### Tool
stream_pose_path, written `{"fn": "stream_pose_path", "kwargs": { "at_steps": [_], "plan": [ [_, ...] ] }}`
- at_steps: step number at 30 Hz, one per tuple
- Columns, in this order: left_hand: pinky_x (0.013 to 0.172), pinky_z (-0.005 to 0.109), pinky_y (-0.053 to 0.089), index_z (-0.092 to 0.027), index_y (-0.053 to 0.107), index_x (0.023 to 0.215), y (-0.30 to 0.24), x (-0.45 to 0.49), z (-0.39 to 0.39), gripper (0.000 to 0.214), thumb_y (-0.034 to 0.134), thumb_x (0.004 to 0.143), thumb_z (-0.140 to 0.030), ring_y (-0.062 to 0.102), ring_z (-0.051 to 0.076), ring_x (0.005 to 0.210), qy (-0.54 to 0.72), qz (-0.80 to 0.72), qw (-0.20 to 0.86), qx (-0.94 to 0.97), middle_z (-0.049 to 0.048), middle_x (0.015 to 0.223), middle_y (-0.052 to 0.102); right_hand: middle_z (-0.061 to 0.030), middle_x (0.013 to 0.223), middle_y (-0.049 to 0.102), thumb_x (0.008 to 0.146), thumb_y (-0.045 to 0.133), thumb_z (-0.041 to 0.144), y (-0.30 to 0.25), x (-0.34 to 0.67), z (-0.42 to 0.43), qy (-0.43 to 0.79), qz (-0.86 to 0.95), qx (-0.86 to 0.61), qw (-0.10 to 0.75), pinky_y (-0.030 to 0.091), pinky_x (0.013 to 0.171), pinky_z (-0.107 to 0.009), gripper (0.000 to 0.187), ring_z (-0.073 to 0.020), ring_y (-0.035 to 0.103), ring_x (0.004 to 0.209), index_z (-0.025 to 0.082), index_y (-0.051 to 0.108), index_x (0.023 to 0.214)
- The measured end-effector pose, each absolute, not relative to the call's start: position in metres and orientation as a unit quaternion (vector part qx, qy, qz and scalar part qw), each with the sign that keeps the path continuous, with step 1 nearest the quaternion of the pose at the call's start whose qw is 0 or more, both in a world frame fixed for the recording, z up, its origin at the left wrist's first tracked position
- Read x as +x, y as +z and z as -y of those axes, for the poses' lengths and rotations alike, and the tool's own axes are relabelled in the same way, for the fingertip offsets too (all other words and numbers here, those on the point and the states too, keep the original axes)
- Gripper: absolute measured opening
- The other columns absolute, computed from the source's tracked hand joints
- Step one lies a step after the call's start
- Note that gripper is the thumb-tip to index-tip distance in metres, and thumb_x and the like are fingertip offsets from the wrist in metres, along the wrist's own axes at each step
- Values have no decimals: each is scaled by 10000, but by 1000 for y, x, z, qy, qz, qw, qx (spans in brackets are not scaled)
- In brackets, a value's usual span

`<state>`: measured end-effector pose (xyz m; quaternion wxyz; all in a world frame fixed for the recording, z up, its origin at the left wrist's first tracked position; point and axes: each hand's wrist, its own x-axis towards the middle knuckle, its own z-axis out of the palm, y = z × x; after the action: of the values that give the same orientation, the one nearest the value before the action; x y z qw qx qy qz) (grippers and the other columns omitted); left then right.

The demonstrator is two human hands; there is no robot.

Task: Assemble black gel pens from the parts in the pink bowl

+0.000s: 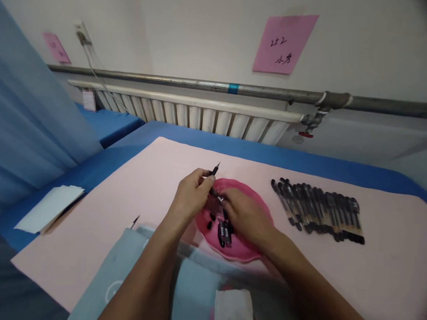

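Note:
My left hand is closed in a pinch on a pen, whose bare tip points up and away. Just to the right, my right hand reaches over a pink plate with its fingers curled together. A small dark and clear piece shows between the two hands; blur hides what exactly the right fingers grip. Several black and clear pen parts lie in the plate, along with small black pieces.
A row of black pens lies to the right on the pink sheet. Another pen tip shows at the left by light blue cloth. Folded paper lies far left. A radiator stands behind the blue bed.

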<state>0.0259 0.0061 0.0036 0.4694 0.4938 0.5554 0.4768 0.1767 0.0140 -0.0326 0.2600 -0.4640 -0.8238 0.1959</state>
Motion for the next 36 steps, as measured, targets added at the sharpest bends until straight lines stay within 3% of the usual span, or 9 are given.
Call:
{"fn": "stream_pose_path", "kwargs": {
  "at_steps": [4,7,17,29,36],
  "plan": [
    [390,170,266,-186,579,850,7,32,-2,139,506,807,-296,423,61,382,441,-524,542,487,-49,534,543,-17,730,639,774,563,262,-16,196,-25,363,575,-537,500,429,571,-289,145,-154,552,625,205,642,882],
    [409,169,285,-186,612,892,4,39,0,195,517,808,-334,451,67,424,417,-488,564,519,-29,571,578,28,646,604,685,659,300,-12,196,-28,496,448,-474,573,377,477,-238,189,-100,483,497,203,638,846],
    [410,172,260,-184,635,937,2,46,3,255,535,799,-372,354,59,405,408,-474,570,533,-59,518,486,23,677,631,582,727,237,-7,191,-26,554,350,-416,630,411,491,-217,199,-104,543,575,191,640,756],
    [411,174,253,-195,630,970,-1,47,3,249,521,816,-358,370,56,420,417,-467,574,527,-58,538,491,23,623,614,630,716,216,-12,184,-21,593,369,-393,598,407,523,-206,172,-90,524,562,165,665,786],
    [337,158,188,-180,567,857,8,53,6,187,521,810,-355,298,27,319,412,-470,636,453,-77,497,463,50,632,583,610,748,201,-14,182,-22,595,361,-376,612,409,540,-208,238,-85,514,571,186,652,827]
  ]
}}
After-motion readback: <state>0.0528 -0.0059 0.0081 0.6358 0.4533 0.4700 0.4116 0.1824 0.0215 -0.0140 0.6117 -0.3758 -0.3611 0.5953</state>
